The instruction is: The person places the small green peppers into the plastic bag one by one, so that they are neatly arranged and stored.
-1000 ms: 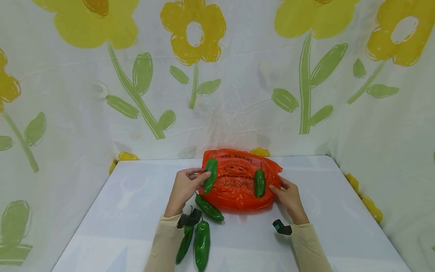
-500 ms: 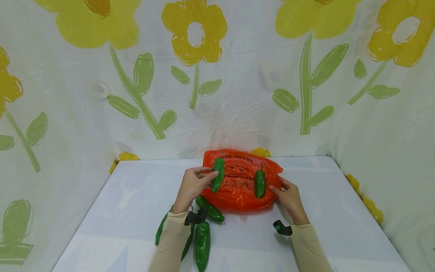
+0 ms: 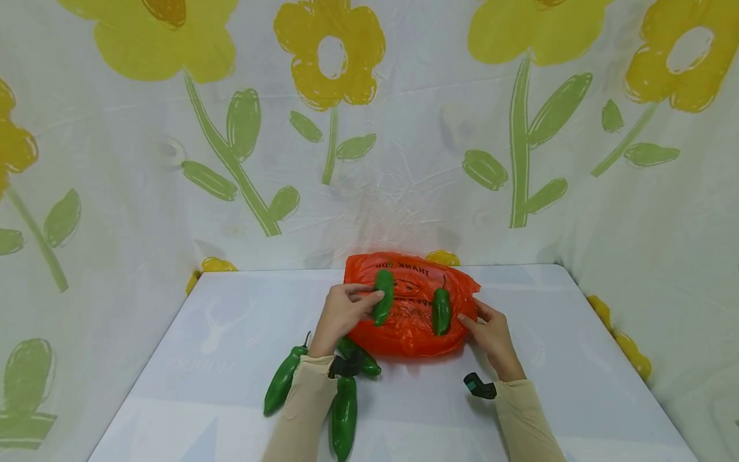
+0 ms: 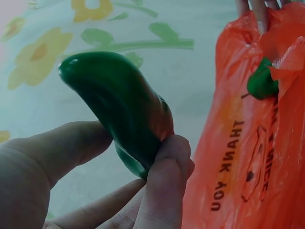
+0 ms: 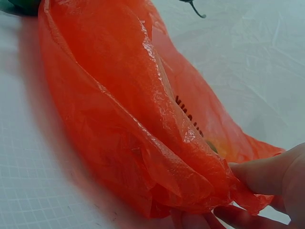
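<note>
A green chili pepper (image 3: 383, 297) is pinched between the thumb and fingers of my left hand (image 3: 345, 311), over the left part of a red plastic bag (image 3: 404, 346). In the left wrist view this pepper (image 4: 114, 95) is held clear of the bag. My right hand (image 3: 491, 330) pinches the bag's right edge; the right wrist view shows the thumb (image 5: 267, 174) pressing the film. Another green pepper (image 3: 441, 312) lies at the bag's right side, and a fold of red film partly covers it in the left wrist view.
Several green peppers lie on the white table (image 3: 421, 417) near my left forearm: one pepper (image 3: 283, 383) to its left, one pepper (image 3: 344, 420) to its right and one pepper (image 3: 369, 367) at the bag's front. A flower-printed curtain (image 3: 404, 160) hangs behind the table.
My left hand has moved to the right with the pepper, further over the bag. The pepper left of my forearm has come into view. My right hand and the bag have stayed put.
</note>
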### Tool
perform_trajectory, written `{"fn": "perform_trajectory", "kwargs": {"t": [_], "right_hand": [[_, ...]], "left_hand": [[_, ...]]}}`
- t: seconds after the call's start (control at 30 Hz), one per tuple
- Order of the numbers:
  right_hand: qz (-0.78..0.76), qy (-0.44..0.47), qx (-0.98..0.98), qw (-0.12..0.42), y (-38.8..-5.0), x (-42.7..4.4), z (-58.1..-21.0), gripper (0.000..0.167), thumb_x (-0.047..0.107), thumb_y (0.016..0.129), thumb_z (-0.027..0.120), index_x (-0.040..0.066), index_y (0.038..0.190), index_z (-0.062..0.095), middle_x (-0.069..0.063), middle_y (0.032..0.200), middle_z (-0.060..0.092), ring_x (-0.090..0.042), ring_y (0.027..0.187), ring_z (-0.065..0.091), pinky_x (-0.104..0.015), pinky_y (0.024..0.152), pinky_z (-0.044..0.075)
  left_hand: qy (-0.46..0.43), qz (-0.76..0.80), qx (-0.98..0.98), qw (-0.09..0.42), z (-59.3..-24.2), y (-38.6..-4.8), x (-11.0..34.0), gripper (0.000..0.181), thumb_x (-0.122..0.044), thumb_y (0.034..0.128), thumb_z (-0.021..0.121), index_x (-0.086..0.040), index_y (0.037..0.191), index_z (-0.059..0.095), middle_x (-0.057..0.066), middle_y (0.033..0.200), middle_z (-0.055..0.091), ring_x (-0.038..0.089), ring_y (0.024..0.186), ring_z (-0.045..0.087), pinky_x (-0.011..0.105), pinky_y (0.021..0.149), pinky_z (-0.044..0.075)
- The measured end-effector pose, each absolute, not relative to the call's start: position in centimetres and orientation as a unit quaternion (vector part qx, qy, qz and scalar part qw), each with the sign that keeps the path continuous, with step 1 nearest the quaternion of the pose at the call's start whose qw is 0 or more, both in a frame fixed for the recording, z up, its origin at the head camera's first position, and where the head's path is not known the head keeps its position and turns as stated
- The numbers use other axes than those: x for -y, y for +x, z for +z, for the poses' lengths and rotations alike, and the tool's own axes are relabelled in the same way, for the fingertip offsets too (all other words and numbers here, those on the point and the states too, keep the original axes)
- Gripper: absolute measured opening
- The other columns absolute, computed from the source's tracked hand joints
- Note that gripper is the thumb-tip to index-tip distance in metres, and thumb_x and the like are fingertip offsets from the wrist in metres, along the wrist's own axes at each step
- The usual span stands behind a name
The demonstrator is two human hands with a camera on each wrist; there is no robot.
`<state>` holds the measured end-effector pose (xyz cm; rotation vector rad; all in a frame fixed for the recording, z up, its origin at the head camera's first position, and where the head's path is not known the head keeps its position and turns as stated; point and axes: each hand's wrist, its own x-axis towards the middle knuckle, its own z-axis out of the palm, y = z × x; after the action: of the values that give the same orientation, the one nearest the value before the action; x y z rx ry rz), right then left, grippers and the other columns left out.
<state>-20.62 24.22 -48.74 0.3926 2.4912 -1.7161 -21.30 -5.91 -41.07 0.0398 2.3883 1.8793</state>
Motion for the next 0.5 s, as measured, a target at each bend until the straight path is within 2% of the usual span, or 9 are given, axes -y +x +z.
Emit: {"fn": "perform_trajectory", "kwargs": {"t": [0.13,0.5], "right_hand": [[-0.562,0.129,-0.816,0.045,-20.6,-24.2,-48.7,0.066,0.021,0.104,0.062,0.005,0.161,0.033,-0.027,0.160,0.040,-0.043,0.137,0.051,-0.048,0.110,0.049],[-0.563,0.127,-0.815,0.043,-20.7,-24.3,-48.8,0.065,0.020,0.104,0.062,0.006,0.161,0.034,-0.027,0.160,0.041,-0.043,0.139,0.050,-0.049,0.110,0.049]], "left_hand": [[0.018,0.613,-0.788,0.059,-41.2,-21.4,5.3,0.044,-0.026,0.0930,0.078,0.001,0.127,0.071,0.019,0.101,0.079,0.025,0.074,0.079,0.043,0.078,0.065],[0.014,0.574,-0.816,0.066,-42.0,-21.8,4.0,0.050,-0.038,0.0907,0.080,-0.003,0.126,0.072,0.015,0.105,0.080,0.020,0.078,0.079,0.036,0.079,0.064]]}}
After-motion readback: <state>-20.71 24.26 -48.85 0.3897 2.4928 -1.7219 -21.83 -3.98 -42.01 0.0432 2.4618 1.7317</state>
